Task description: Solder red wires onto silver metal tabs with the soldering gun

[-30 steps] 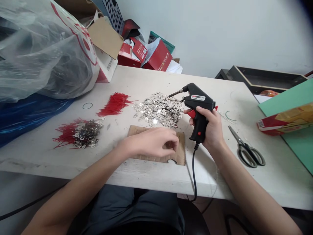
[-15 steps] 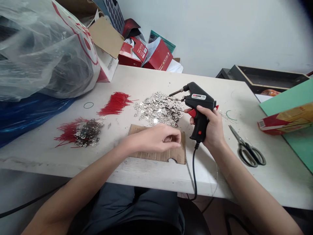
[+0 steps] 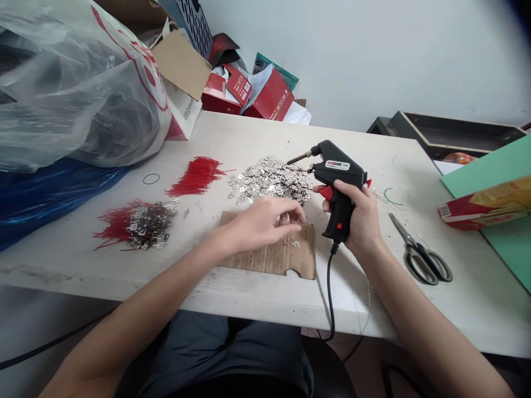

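Note:
My right hand [image 3: 363, 215] is wrapped round the black grip of a soldering gun [image 3: 338, 166], with a finger at its red trigger. The gun's tip points left over a heap of small silver metal tabs [image 3: 267, 177]. Above a piece of brown cardboard [image 3: 253, 260] hovers my left hand [image 3: 276, 221], palm down, its fingers bent with a gap between thumb and forefinger; nothing shows in it. A small metal tab [image 3: 295, 244] lies on the cardboard just below the thumb.
Red wires [image 3: 194, 176] lie in a bundle left of the heap. Nearer are red wires with metal tabs on their ends [image 3: 149, 225]. Scissors [image 3: 418, 254] rest at the right. A plastic bag [image 3: 124, 105] bulges at the left; the gun's cord [image 3: 331, 298] hangs over the table edge.
My left hand has lifted away from the near part of the cardboard, and its fingers have parted. A metal tab is now visible there. The right hand and soldering gun stay in place.

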Demonstrator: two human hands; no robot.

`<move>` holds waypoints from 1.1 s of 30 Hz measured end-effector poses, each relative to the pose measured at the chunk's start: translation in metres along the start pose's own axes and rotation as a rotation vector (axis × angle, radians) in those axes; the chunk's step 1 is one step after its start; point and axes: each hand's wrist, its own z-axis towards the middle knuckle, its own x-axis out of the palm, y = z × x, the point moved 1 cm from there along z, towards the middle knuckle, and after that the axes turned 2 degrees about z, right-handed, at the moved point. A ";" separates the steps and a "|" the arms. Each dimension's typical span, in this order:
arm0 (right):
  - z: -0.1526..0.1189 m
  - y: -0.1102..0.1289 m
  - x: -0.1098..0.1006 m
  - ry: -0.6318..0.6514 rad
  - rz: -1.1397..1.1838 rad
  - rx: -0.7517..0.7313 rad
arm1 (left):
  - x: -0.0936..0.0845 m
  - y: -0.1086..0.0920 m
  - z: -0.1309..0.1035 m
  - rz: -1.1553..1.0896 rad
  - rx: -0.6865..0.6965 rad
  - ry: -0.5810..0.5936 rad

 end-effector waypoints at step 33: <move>-0.003 -0.013 -0.008 -0.126 -0.074 0.325 | -0.138 0.086 -0.072 0.665 -0.769 -0.342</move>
